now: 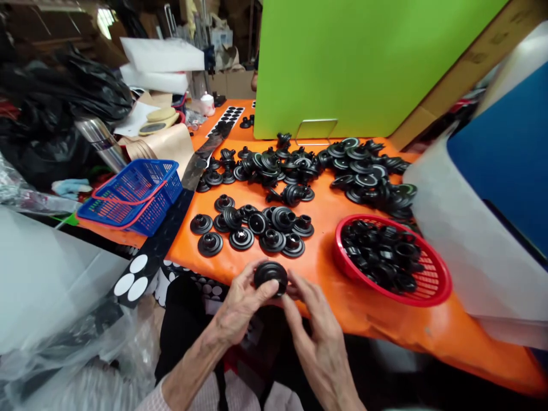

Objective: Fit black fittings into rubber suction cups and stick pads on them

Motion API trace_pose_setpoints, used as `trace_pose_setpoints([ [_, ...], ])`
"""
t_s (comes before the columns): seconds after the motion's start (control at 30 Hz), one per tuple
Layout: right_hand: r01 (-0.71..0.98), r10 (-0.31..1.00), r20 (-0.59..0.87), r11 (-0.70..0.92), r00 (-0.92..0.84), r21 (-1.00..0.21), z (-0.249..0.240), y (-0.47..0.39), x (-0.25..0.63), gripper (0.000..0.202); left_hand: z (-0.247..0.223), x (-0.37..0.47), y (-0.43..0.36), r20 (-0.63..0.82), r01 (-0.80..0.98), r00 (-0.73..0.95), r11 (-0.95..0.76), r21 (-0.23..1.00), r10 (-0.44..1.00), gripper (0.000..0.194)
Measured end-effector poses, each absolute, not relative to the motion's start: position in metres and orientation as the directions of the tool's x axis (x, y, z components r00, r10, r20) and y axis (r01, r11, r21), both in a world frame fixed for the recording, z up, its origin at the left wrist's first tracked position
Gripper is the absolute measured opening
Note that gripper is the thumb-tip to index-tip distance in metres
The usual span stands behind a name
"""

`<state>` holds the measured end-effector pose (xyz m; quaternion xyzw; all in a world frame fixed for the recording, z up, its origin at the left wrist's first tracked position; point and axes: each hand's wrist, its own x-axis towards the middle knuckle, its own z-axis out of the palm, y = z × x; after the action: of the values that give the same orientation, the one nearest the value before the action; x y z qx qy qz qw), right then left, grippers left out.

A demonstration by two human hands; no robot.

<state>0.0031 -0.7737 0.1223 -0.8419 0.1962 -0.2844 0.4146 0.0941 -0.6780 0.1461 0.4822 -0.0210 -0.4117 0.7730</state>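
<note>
Near the table's front edge, my left hand point(243, 303) grips a round black plastic part with stepped rings point(270, 275), thumb across its face. My right hand point(315, 324) is close on the right side of that part, fingers stretched out and apart, the fingertips at or very near its edge. Whether they touch it I cannot tell. Just beyond my hands lies a group of similar black disc parts with raised hubs point(272, 240), some leaning on each other. To the right, a red plastic basket point(443, 282) holds many smaller black ring-like parts point(385, 254).
Larger heaps of black parts point(363, 171) lie farther back on the orange tabletop point(325, 222). A green board point(363, 63) stands behind them. A blue basket point(158, 214) sits at the left, near a steel flask point(100, 142). White sheeting point(462, 245) borders the right side.
</note>
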Motion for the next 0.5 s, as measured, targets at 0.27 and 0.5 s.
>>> trace_pose_setpoints([
  [0.27,-0.195,-0.597,-0.112,-0.077,0.795,-0.978,0.138,-0.777,0.010,0.038,0.139,0.097,-0.673,-0.253,0.531,0.642,0.181,0.828,-0.724,0.039],
  [0.5,-0.159,-0.576,-0.111,-0.034,0.810,-0.987,0.132,-0.770,0.020,0.036,0.142,0.099,-0.671,-0.173,0.318,0.722,0.100,0.943,-0.671,0.037],
])
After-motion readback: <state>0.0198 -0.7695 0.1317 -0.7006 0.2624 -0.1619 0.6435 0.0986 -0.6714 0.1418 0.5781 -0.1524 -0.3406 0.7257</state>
